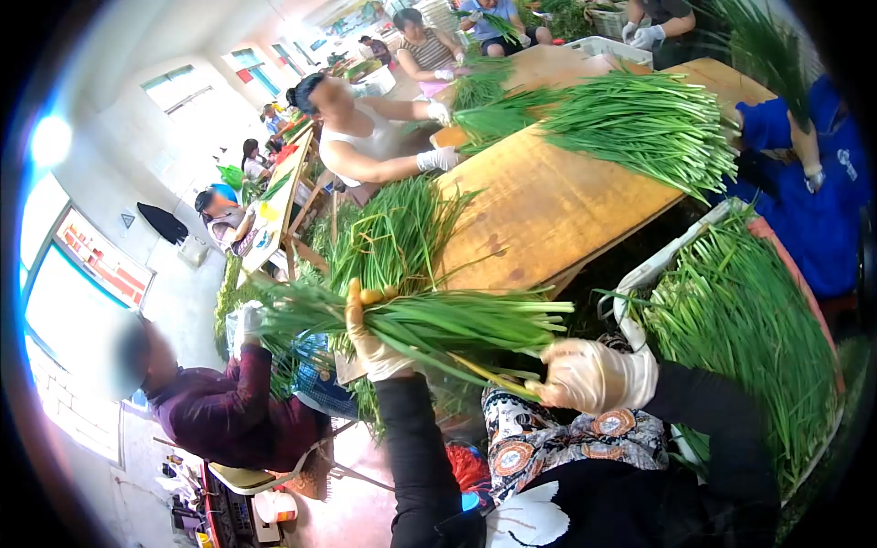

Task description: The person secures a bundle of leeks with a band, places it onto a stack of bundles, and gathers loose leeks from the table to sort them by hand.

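My left hand gripped a garlic-chive bunch and my right hand pinched a yellowed blade, the bench beyond them.

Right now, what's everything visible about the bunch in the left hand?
The bunch is a loose sheaf of long, thin, green stalks, paler ends toward the picture's right, leaves fanning left. It stretches across the picture beside the wooden table, gripped partway along by the gloved left hand. One yellowish stalk angles down from it to the fingers of the gloved right hand.
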A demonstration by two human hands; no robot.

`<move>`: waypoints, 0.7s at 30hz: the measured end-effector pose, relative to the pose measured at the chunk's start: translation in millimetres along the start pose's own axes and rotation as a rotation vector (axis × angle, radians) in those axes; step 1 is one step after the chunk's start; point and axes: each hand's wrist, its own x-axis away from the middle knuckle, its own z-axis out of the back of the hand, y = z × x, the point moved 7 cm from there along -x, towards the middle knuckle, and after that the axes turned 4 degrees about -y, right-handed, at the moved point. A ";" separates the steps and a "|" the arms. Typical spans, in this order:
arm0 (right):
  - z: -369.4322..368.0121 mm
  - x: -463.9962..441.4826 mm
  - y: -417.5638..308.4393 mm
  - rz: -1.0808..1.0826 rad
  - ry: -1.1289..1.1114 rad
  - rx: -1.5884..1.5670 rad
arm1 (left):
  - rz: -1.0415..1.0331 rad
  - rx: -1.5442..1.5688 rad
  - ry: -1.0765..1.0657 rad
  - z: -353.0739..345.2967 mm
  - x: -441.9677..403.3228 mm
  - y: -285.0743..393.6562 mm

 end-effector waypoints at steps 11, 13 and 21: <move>-67.6 132.2 8.5 -0.686 -1.153 -0.303 | -0.643 -0.015 0.072 14.8 41.9 109.6; -38.6 87.7 22.8 -0.555 -0.381 -0.537 | -0.528 0.022 -0.004 34.2 35.5 118.7; -4.9 -18.9 33.0 -0.271 -0.023 -0.158 | -0.415 0.357 -0.536 18.3 29.5 63.1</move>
